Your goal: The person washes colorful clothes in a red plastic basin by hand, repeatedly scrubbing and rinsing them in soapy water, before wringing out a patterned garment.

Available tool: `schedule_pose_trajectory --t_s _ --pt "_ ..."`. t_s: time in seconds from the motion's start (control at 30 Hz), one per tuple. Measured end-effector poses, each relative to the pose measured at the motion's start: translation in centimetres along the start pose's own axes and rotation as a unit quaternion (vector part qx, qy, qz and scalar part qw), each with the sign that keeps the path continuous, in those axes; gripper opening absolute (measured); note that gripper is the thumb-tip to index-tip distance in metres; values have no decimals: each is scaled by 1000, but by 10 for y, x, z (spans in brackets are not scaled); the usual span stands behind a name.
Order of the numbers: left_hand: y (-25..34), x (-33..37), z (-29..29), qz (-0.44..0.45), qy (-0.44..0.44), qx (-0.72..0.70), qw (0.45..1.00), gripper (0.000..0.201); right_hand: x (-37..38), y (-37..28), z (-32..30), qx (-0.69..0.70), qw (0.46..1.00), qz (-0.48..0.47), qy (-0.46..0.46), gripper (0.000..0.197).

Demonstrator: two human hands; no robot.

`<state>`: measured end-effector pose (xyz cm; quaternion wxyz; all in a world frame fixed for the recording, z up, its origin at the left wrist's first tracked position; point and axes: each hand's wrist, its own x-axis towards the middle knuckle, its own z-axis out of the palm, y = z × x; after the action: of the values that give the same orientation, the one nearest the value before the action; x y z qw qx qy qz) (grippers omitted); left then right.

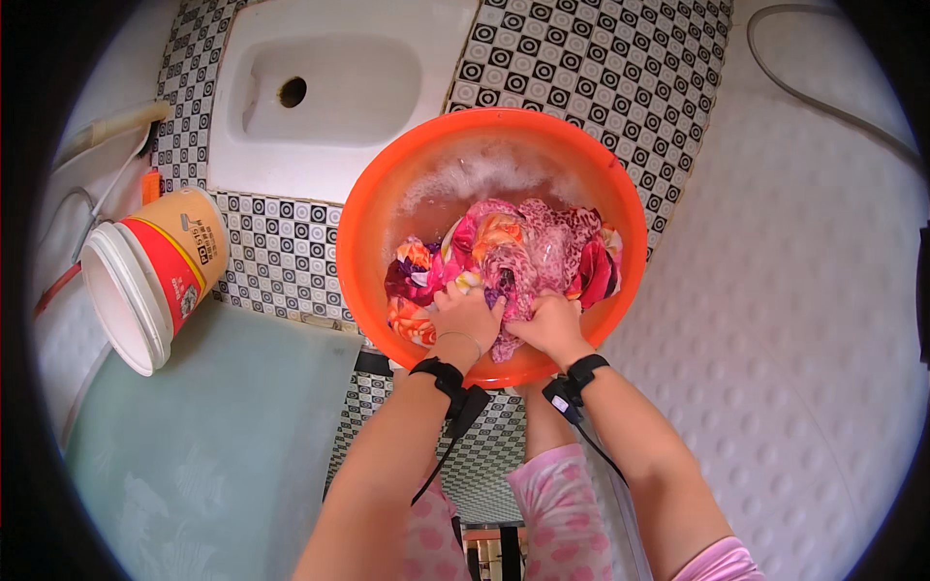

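A wet bundle of pink, red and orange flowered cloth (523,242) lies in soapy water inside an orange plastic basin (358,232). Its exact kind of garment cannot be made out. My left hand (467,320) grips the near side of the bundle, thumb toward the middle. Close beside it, my right hand (552,327) pinches a pink patterned fold, its fingers curled in. Some fingertips are hidden in the cloth. White suds (475,179) float along the basin's far side. Both wrists wear black straps with cables.
Beyond the basin at the left is a white squat toilet (436,58) set in black-and-white patterned tiles (591,68). A tan, red and white bucket (199,242) lies tilted at the left, above a pale green panel (223,436). A grey hose (823,102) runs along the right wall.
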<state>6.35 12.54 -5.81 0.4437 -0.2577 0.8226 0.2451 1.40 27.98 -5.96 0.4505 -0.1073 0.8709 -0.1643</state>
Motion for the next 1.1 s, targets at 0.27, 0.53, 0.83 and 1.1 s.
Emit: schedule_pose_trajectory --t_s 0.27,0.53,0.83,1.1 --pt "-1 58 3 -51 -110 9 993 66 70 -19 -15 3 961 222 -166 65" --pt "-8 89 -18 -23 -195 10 980 78 66 7 -25 174 946 185 -202 46" --pt "-27 -2 -30 39 73 -128 988 33 32 29 -79 1 981 37 192 92" --pt "-21 -99 -78 83 161 -276 944 24 -24 18 -71 141 975 128 112 38"
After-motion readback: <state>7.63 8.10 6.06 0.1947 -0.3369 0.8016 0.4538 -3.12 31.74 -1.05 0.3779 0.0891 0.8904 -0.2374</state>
